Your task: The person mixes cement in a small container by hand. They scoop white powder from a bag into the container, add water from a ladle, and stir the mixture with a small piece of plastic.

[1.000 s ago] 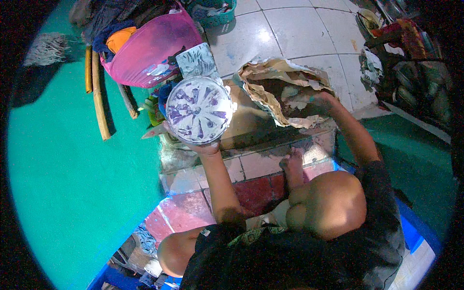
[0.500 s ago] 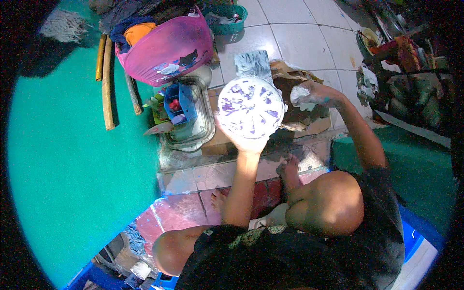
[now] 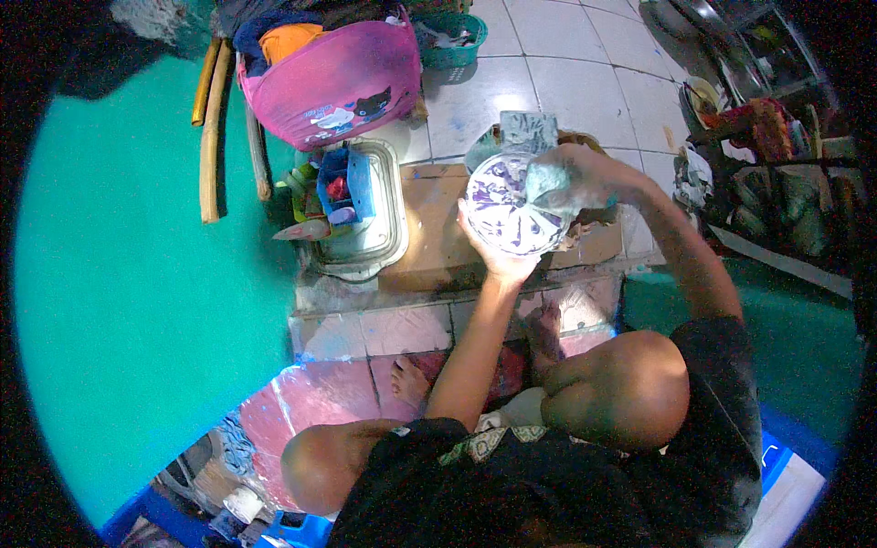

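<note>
A round, white plate-like piece (image 3: 513, 217) with radiating purple marks rests on my left hand (image 3: 502, 262), whose fingers curl round its left and lower edge. My right hand (image 3: 598, 179), a little blurred, is closed on a pale, crumpled wad (image 3: 545, 185). That wad lies over the upper right of the round piece and looks to be touching it; its material I cannot make out. Just beyond the round piece is a grey, marbled rectangular piece (image 3: 528, 131). Brown crumpled paper shows partly behind my right hand.
Flattened cardboard (image 3: 429, 205) lies on the ledge below my hands. To the left stand a clear tray (image 3: 395, 239) and a blue compartment holder (image 3: 359, 194). Farther back are a pink tub (image 3: 333, 87) with cloth and a green basket (image 3: 454, 55). Wooden sticks (image 3: 213, 146) lie left.
My right hand has moved left, bringing the pale wad from beside the round piece onto it. My left hand and the round piece have shifted right in the picture; the view has shifted somewhat too.
</note>
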Demonstrator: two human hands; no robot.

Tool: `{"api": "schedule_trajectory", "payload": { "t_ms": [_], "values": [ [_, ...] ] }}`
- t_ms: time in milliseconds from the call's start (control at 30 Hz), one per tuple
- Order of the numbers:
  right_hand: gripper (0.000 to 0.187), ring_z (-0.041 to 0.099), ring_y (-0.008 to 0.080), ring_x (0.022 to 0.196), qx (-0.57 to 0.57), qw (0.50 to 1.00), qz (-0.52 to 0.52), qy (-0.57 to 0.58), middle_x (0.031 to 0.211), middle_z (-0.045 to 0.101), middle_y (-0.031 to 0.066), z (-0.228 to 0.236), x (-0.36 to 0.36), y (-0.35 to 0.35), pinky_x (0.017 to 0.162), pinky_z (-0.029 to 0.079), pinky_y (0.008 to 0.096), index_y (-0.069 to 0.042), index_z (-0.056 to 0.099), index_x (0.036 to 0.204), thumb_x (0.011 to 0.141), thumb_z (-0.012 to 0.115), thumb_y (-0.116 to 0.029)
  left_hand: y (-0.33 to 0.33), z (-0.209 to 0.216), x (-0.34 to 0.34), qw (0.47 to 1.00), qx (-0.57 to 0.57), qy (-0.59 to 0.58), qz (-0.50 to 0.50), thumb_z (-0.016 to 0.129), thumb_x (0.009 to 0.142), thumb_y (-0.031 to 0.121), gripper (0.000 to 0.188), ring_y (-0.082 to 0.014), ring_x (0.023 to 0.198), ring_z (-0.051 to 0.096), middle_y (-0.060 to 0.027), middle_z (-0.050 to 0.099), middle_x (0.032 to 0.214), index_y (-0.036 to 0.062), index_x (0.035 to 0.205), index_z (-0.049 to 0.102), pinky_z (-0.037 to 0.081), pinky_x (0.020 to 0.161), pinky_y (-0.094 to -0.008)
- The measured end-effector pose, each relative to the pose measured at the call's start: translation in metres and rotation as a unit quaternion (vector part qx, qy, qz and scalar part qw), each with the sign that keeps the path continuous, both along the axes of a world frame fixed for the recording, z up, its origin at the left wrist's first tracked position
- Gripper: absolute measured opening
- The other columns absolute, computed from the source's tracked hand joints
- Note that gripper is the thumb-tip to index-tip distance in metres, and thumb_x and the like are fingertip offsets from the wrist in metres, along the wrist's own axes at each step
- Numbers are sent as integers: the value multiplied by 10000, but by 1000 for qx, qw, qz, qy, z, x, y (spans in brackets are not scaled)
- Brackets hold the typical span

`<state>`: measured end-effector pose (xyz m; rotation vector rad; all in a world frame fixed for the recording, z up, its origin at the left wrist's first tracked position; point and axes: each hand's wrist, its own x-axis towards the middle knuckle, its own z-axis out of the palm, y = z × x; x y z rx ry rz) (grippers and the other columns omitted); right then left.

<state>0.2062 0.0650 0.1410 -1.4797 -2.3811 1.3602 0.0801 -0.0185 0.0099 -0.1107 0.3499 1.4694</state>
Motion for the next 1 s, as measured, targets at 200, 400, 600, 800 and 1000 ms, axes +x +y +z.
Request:
{"api": "schedule_trajectory", "payload": {
  "t_ms": [200,400,600,800,1000],
  "values": [
    [475,597,350,936,208,970,126,21,986,620,216,-30,-15,-14,877,451,378,27,588,1060,603,704,-29,-1,-5,1,999,34,-25,-12,427,775,715,741,-327,1178,432,-76,471,1297,188,1295,454,348,966,-567],
    [434,612,340,895,229,965,115,48,968,630,194,-29,-9,-25,839,468,376,34,597,1028,612,702,-29,-4,-6,-1,1000,0,-24,-18,409,788,709,734,-333,1171,445,-83,484,1294,180,1294,462,360,964,-550],
    [383,641,313,810,265,961,-3,83,910,663,177,-33,6,-21,752,496,398,-43,652,1020,662,700,-172,-1,-11,-2,994,67,-72,-40,381,801,711,743,-333,1168,459,-88,486,1306,174,1309,461,374,959,-548],
    [344,621,338,829,306,949,5,77,853,640,197,-40,20,-30,775,478,364,-11,630,1031,690,617,-51,1,-15,-3,999,-16,-41,-24,363,811,709,736,-333,1159,470,-86,499,1299,179,1313,460,390,941,-561],
    [347,621,311,852,198,952,-142,187,915,660,155,-57,38,-29,817,484,375,-75,657,1038,719,682,-209,2,-15,-3,997,60,-42,-28,347,819,708,747,-330,1154,481,-90,507,1294,161,1314,460,395,939,-565]
  ]
}}
